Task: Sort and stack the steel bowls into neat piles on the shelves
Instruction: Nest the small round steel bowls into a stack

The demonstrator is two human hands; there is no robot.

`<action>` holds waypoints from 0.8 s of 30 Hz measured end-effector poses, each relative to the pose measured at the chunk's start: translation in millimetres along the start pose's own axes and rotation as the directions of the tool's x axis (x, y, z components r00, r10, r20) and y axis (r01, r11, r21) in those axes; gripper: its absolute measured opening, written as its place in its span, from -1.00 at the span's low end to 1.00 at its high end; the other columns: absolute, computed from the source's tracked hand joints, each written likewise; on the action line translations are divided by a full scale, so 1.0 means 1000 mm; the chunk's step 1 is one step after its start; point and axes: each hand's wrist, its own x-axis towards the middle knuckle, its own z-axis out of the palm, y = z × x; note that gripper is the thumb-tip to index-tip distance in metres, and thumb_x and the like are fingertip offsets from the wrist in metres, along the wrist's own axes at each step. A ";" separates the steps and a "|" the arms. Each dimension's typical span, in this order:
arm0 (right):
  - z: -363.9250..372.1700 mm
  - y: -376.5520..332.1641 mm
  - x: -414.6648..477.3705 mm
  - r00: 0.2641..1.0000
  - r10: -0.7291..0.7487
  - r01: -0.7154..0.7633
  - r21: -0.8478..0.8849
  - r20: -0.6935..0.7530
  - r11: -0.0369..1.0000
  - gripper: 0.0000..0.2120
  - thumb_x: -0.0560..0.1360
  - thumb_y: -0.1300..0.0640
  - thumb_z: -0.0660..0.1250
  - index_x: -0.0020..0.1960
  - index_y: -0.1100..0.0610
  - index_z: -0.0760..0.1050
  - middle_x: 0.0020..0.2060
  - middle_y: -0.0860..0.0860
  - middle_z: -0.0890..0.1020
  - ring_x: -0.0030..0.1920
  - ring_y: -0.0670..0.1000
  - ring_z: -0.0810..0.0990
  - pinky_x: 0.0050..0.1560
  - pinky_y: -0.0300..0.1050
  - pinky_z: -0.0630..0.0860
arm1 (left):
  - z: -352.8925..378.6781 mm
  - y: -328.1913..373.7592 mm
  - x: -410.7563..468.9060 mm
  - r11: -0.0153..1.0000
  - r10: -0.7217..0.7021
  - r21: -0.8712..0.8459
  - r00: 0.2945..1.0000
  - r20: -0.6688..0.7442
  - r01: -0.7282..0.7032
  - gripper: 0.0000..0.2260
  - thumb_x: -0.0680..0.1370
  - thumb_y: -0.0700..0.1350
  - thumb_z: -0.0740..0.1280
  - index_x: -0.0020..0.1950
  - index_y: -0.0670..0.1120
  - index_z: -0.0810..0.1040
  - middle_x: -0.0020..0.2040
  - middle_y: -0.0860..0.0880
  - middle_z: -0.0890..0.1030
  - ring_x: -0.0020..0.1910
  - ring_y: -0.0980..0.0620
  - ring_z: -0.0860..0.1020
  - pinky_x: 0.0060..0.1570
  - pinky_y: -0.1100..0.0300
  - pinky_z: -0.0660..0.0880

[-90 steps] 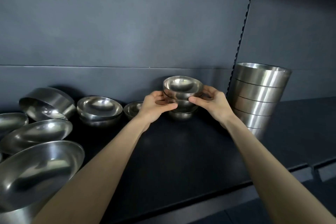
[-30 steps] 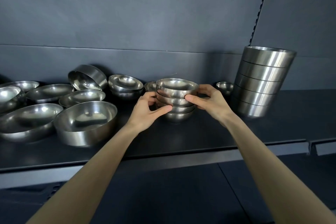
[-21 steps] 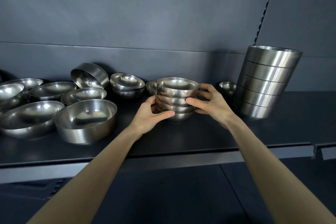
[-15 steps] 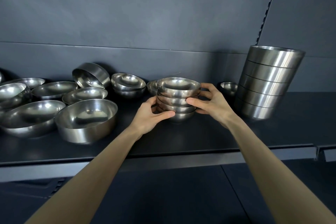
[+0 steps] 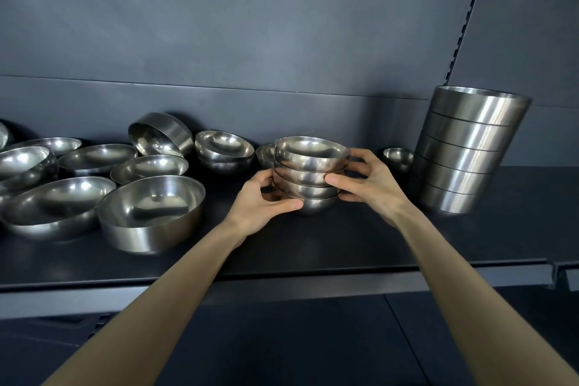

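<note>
A stack of small round polished-steel bowls stands at frame centre on the matte black shelf, mouths up, its axis vertical. With both arms extended, the left hand and right hand flank it, each grip curled round its smooth sides with the thumb in front.

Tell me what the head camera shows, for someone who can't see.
A left hand and right hand grip a short stack of steel bowls on a dark shelf. A taller stack stands to its right; loose bowls lie scattered to its left.
</note>
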 end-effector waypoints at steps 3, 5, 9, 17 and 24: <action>0.001 -0.009 0.005 1.000 -0.025 0.025 0.005 -0.014 1.000 -0.35 0.29 0.07 0.56 0.31 0.03 0.38 0.08 -0.09 0.62 -0.04 -0.16 0.67 -0.19 -0.24 0.62 | -0.003 0.006 0.004 1.000 0.020 -0.003 0.999 -0.027 -0.020 -0.49 0.30 -0.15 0.58 0.17 0.09 0.48 0.07 0.04 0.61 0.00 0.12 0.64 0.05 0.25 0.55; 0.002 -0.015 0.010 0.999 -0.040 0.040 0.001 -0.022 0.999 -0.38 0.31 0.10 0.56 0.30 0.02 0.39 0.10 -0.06 0.62 -0.01 -0.18 0.65 -0.18 -0.24 0.62 | -0.005 0.010 0.008 0.999 0.039 -0.008 0.998 -0.041 -0.039 -0.51 0.31 -0.14 0.58 0.14 0.14 0.49 0.06 0.06 0.60 0.01 0.13 0.63 0.00 0.31 0.54; 0.006 -0.027 0.025 0.996 -0.071 0.071 -0.005 -0.048 0.997 -0.39 0.33 0.13 0.55 0.31 0.05 0.38 0.13 -0.03 0.60 0.05 -0.15 0.62 -0.18 -0.25 0.62 | -0.009 0.014 0.025 0.997 0.056 -0.050 0.995 -0.082 -0.060 -0.46 0.32 -0.19 0.57 0.24 -0.03 0.48 0.11 0.00 0.61 0.08 0.04 0.61 0.06 0.27 0.53; 0.013 -0.022 0.077 0.993 -0.108 0.110 0.044 -0.055 0.993 -0.37 0.31 0.17 0.56 0.30 0.09 0.39 0.13 0.02 0.61 0.02 -0.12 0.65 -0.15 -0.15 0.64 | -0.015 0.010 0.064 0.993 0.093 -0.056 0.976 -0.196 -0.105 -0.43 0.30 -0.21 0.58 0.22 -0.07 0.41 0.01 0.14 0.58 -0.07 0.42 0.56 -0.13 0.51 0.46; 0.016 -0.006 0.124 0.993 -0.113 0.112 0.043 0.016 0.993 -0.44 0.32 0.18 0.56 0.22 -0.02 0.41 0.01 -0.12 0.62 -0.06 -0.28 0.64 -0.23 -0.27 0.60 | -0.018 -0.003 0.093 0.996 0.088 -0.002 0.964 -0.250 -0.091 -0.51 0.33 -0.26 0.55 0.21 -0.17 0.48 -0.03 -0.01 0.64 -0.07 0.19 0.61 -0.07 0.41 0.51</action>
